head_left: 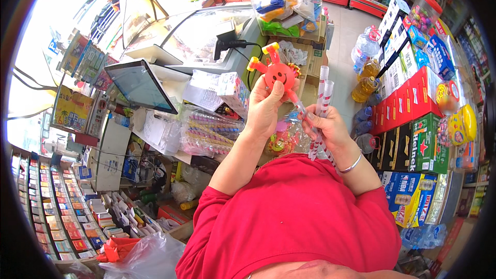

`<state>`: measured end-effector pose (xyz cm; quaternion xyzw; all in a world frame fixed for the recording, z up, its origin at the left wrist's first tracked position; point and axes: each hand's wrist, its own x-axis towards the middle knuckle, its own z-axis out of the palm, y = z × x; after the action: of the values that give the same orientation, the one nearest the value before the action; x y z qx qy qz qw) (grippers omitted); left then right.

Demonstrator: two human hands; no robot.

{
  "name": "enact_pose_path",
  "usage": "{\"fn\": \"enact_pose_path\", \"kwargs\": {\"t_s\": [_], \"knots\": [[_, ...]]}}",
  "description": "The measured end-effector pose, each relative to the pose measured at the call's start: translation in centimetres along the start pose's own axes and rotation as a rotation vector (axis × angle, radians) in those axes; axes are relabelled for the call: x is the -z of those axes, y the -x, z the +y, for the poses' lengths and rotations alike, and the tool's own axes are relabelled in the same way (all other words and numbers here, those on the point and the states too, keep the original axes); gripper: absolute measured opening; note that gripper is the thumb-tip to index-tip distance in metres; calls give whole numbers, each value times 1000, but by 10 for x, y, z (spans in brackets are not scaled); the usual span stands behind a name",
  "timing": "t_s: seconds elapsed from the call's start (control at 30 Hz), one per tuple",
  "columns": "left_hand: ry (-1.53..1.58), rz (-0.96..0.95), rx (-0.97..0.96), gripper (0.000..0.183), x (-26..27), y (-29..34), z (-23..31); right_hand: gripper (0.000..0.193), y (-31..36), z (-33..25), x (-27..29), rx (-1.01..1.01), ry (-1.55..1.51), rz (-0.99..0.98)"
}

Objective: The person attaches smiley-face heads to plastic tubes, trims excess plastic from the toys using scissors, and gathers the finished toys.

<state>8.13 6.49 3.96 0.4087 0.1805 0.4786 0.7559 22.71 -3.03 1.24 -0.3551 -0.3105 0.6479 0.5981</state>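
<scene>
My left hand point(262, 107) is closed around a red smiley-face toy point(279, 72), its thumb pressed on the front. The toy has short red limbs with yellow-orange ends. From its lower side a stem runs down to my right hand point(331, 127), where the fingers pinch near its end. That same hand grips a few clear plastic tubes point(327, 94) with red-and-white markings, which stick out above and below the fist. Just beneath the hands lies a clear bag of colourful small items point(285, 138), partly hidden by my right hand.
A bag of striped sticks point(209, 130) lies on the counter left of my arms, beside a tilted screen point(142, 85) and a black scanner point(227, 46). A clear bin point(287, 13) stands beyond. Stacked drink cartons point(405, 106) and oil bottles point(366, 89) line the right.
</scene>
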Motion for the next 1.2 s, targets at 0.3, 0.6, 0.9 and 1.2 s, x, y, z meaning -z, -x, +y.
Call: {"fn": "enact_pose_path", "kwargs": {"t_s": [0.3, 0.6, 0.9, 1.2], "knots": [[-99, 99, -105, 24, 1, -1, -5, 15, -2, -4, -5, 36, 160, 6], [-140, 141, -135, 20, 4, -2, -5, 25, -8, 10, -10, 785, 1209, 284], [23, -35, -61, 27, 10, 0, -2, 16, -2, -3, -3, 121, 312, 49], [125, -188, -21, 33, 20, -2, -3, 19, -4, -6, -2, -4, -8, -79]]}}
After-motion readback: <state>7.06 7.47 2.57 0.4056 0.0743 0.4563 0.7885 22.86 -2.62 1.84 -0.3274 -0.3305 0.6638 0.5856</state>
